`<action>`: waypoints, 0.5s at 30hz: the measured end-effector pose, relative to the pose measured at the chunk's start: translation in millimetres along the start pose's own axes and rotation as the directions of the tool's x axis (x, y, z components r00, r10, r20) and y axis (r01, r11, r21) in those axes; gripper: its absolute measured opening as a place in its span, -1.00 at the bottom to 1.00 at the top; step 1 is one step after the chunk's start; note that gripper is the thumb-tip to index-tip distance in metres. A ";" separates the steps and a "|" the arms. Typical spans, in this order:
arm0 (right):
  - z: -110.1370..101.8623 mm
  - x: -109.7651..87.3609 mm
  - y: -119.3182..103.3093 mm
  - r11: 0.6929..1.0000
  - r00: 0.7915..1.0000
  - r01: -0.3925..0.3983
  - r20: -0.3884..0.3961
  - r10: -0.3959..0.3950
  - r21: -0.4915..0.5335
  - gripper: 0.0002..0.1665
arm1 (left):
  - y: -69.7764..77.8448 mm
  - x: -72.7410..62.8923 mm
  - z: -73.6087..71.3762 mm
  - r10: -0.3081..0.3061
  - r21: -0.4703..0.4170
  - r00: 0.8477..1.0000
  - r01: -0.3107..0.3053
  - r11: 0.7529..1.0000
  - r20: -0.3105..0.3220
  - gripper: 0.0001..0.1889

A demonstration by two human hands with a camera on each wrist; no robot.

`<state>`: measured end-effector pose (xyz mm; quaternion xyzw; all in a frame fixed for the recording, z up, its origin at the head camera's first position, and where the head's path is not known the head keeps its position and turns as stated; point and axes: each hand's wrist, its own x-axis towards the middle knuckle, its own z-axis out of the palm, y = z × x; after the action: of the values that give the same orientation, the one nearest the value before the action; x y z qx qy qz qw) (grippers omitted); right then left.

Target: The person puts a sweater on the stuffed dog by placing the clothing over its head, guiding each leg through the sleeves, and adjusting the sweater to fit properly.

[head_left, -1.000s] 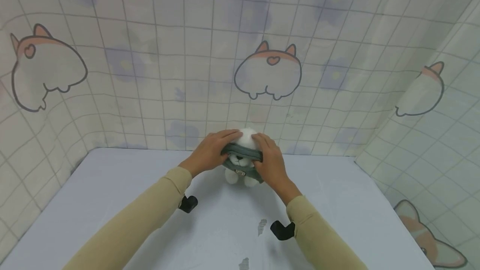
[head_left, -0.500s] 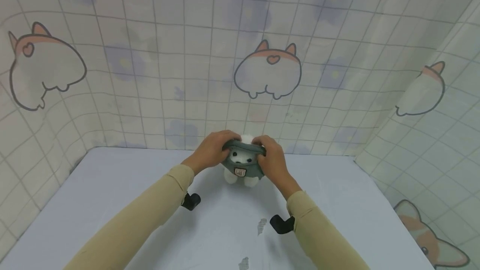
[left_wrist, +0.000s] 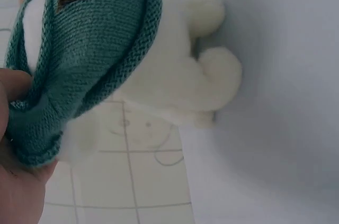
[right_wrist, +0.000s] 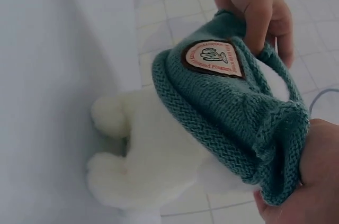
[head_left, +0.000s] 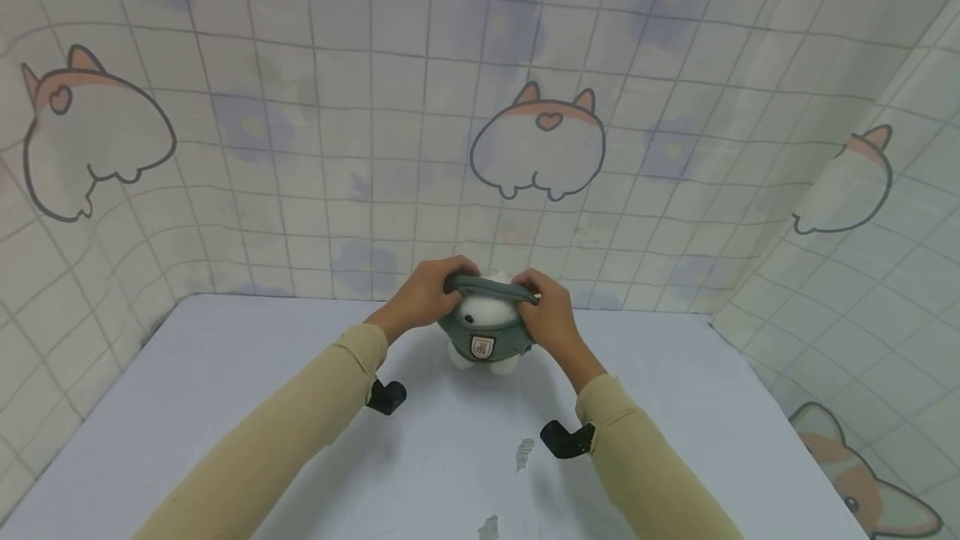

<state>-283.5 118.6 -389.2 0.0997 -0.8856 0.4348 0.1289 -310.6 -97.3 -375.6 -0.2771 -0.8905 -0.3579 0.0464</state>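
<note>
A white plush toy (head_left: 486, 312) sits upright near the back of the table, a green knitted garment (left_wrist: 100, 38) stretched around its head and upper body. One dark eye shows through the garment's opening. A patch (right_wrist: 214, 57) with a badge design is sewn on the garment's front. My left hand (head_left: 423, 297) pinches the opening's rolled edge at the toy's left side in the head view. Opposite it, my right hand (head_left: 552, 312) grips the same edge. The toy's white feet (right_wrist: 108, 173) stick out below the knit. Fingertips behind the edge are partly hidden.
The white table (head_left: 652, 407) has grey worn marks (head_left: 524, 452) toward the front. Behind it hangs a checked curtain (head_left: 345, 148) with corgi drawings. A black wrist mount (head_left: 567, 440) shows under the right sleeve, and another (head_left: 387, 397) under the left.
The garment's upper edge is pulled up and away from the toy's face. Its lower front has come up too, so the patch sits flatter to view. Both hands have spread slightly apart.
</note>
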 end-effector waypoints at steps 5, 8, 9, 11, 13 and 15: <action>2.8 -0.8 3.5 0.986 0.990 -0.120 0.083 0.111 0.114 -0.62 | -2.5 -0.2 -2.6 -0.054 -0.065 0.998 0.056 0.996 0.033 -0.67; 5.8 0.0 7.2 0.971 0.985 -0.157 0.098 0.142 0.181 -0.59 | -1.8 -2.1 -2.4 -0.079 -0.084 0.994 0.085 0.993 0.073 -0.68; 6.8 0.7 8.0 0.966 0.983 -0.172 0.100 0.155 0.193 -0.59 | -1.4 -2.9 -2.1 -0.087 -0.086 0.993 0.095 0.992 0.084 -0.68; 8.9 2.2 9.3 0.955 0.977 -0.205 0.109 0.185 0.216 -0.61 | -1.3 -4.2 -1.1 -0.103 -0.093 0.990 0.112 0.989 0.099 -0.67; 10.8 3.8 9.8 0.942 0.967 -0.248 0.117 0.226 0.224 -0.63 | -1.6 -4.8 0.1 -0.119 -0.106 0.987 0.130 0.986 0.109 -0.66; 12.6 5.1 9.7 0.928 0.955 -0.290 0.130 0.266 0.234 -0.66 | -3.3 -4.7 1.1 -0.130 -0.125 0.984 0.145 0.982 0.118 -0.65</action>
<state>-292.9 114.1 -402.2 0.0091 -0.8339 0.5518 0.0098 -308.2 -100.7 -379.7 -0.2365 -0.8828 -0.4032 -0.0459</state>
